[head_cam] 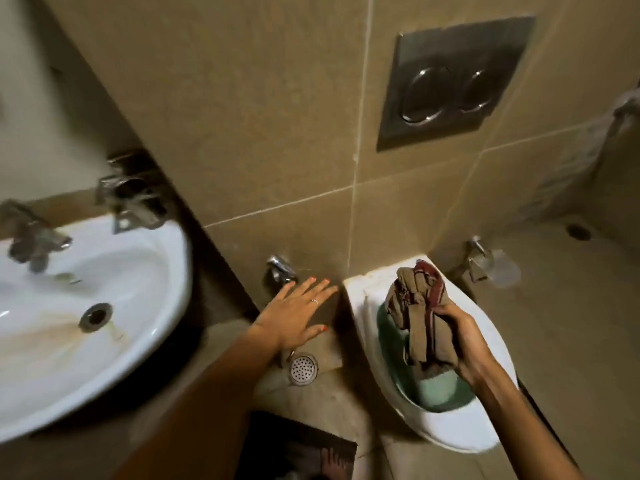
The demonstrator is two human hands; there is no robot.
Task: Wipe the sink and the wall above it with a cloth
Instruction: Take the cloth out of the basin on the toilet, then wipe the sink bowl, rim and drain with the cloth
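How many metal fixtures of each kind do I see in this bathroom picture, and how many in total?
Sink taps: 2 (one, the other)
Wall taps beside the toilet: 2 (left one, right one)
Flush plate: 1
Sink drain: 1
Floor drain: 1
Total: 7

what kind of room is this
A small tiled bathroom, most likely in a home: a white sink with a tap on the left, a toilet on the right, and a flush plate on the wall above it.
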